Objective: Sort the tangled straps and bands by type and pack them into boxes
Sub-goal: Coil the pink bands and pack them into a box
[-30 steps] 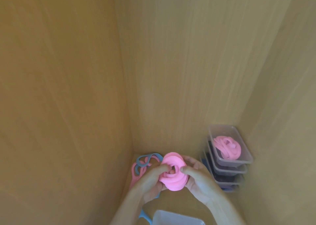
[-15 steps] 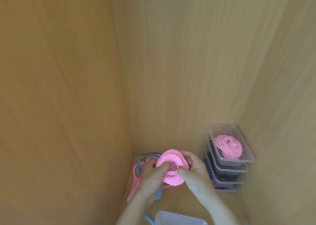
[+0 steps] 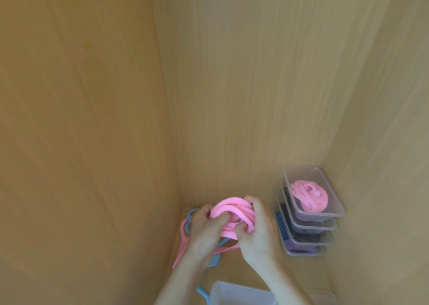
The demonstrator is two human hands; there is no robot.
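A pink band [image 3: 232, 208] is wound into a thick coil and held above the wooden floor. My left hand [image 3: 205, 229] grips its left side with fingers pushed into the centre. My right hand [image 3: 257, 232] holds the right side, fingers curled over the top rim. Under my hands lie loose pink bands [image 3: 181, 246] and blue bands [image 3: 191, 213] in a tangle by the left wall. To the right stands a stack of clear boxes [image 3: 311, 225]; the top box [image 3: 334, 202] holds another coiled pink band [image 3: 310, 196]. The lower boxes hold dark and purple straps.
I work inside a wooden cupboard with walls close on the left, back and right. An empty clear box [image 3: 241, 293] sits at the bottom edge below my arms, with a blue band end [image 3: 203, 293] beside it. A second clear lid or box [image 3: 322, 296] shows at bottom right.
Both hands kept hold of the pink coil and turned it, pressing the loops tighter; my left fingers went deeper into its centre. The view dropped slightly.
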